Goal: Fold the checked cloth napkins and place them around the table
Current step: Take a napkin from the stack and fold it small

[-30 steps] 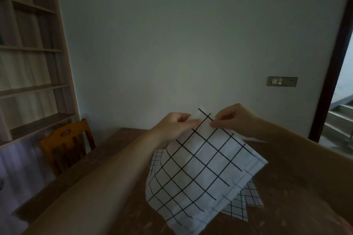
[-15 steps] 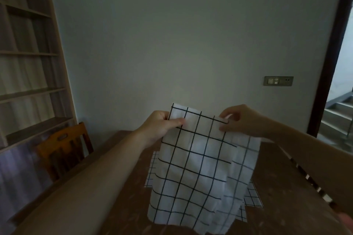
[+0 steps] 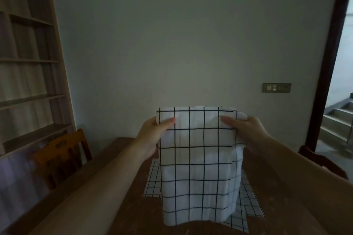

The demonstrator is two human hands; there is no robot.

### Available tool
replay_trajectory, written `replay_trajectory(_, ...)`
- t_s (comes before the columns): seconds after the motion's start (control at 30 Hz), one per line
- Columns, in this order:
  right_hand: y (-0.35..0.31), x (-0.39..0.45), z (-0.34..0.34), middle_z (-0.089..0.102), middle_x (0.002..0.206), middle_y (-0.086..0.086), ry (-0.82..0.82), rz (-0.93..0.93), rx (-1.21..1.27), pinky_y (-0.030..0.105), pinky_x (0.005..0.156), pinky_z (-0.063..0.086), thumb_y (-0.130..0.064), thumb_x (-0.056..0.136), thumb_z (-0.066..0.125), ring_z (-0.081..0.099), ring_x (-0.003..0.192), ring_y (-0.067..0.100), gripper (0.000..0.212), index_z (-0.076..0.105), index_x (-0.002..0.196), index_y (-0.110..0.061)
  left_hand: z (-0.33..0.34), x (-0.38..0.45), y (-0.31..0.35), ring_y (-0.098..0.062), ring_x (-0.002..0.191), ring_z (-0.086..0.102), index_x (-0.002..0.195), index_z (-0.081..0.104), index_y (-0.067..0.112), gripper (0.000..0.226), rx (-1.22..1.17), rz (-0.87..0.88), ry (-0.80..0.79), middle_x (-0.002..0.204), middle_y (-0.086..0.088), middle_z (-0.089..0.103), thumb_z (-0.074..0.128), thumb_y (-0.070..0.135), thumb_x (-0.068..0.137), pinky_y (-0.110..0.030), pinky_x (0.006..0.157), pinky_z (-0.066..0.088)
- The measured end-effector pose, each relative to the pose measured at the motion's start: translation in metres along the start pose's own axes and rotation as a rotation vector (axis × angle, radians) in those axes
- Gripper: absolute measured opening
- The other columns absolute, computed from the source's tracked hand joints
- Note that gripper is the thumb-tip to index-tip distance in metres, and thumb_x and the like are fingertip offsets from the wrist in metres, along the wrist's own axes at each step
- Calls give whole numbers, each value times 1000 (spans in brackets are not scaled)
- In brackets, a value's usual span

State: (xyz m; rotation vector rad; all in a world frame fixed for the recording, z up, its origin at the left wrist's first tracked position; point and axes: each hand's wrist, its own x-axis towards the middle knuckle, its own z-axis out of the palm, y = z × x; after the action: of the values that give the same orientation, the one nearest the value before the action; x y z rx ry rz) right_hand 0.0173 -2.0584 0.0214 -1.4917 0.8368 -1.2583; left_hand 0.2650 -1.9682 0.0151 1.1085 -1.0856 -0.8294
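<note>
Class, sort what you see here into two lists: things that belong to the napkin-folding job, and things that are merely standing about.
Belongs to the job:
held checked napkin
left hand and right hand, each gripping a top corner
finer-checked napkins lying beneath
table

Just about:
wooden chair
bookshelf
wall switch plate
stairs

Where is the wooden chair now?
The wooden chair stands at the left in the head view, beside the table and below the bookshelf.
</note>
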Motion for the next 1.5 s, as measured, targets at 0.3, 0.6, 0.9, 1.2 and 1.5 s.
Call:
replay_trajectory(0.3, -5, 0, -3, 76, 78, 4, 31, -103, -110, 32, 68, 60, -21, 80, 76, 73, 73, 19, 11, 74, 85, -12, -9, -3, -3, -3, 79, 67, 88, 70, 14, 11, 26, 12, 65, 85, 5, 73, 70, 25, 87, -20, 75, 40)
replay_trajectory(0.6, -9, -2, 0, 73, 84, 14, 42, -124, -188, 40, 74, 60, -24, 84, 73, 71, 78, 28, 18, 70, 83, -6, -6, -1, -3, -21, 93, 71, 95, 73, 18, 10, 0, 36, 52, 90, -2, 77, 71, 20, 86, -34, 80, 53)
replay_trajectory(0.9, -16, 0, -10, 75, 84, 11, 23, -130, -247, 41, 81, 59, -24, 90, 66, 72, 85, 29, 20, 72, 81, -8, -12, 1, 3, -27, 99, 70, 98, 77, 14, 24, -132, 0, 4, 102, -10, 76, 57, 28, 96, -43, 90, 52)
replay_trajectory(1.2, -20, -5, -12, 72, 81, 5, -3, -129, -261, 28, 72, 56, -24, 93, 62, 68, 77, 18, 21, 70, 80, -11, -14, 1, 4, -25, 94, 68, 99, 73, 9, 18, -194, -20, 85, 100, -9, 75, 60, 20, 93, -39, 85, 51)
replay_trajectory(1.5, -24, -6, -15, 68, 74, 3, -51, -118, -322, 27, 72, 58, -26, 97, 56, 67, 70, 13, 29, 67, 75, -10, -16, 8, 2, -30, 93, 68, 102, 72, 2, 23, -153, -12, 133, 100, -16, 74, 67, 20, 89, -39, 82, 53)
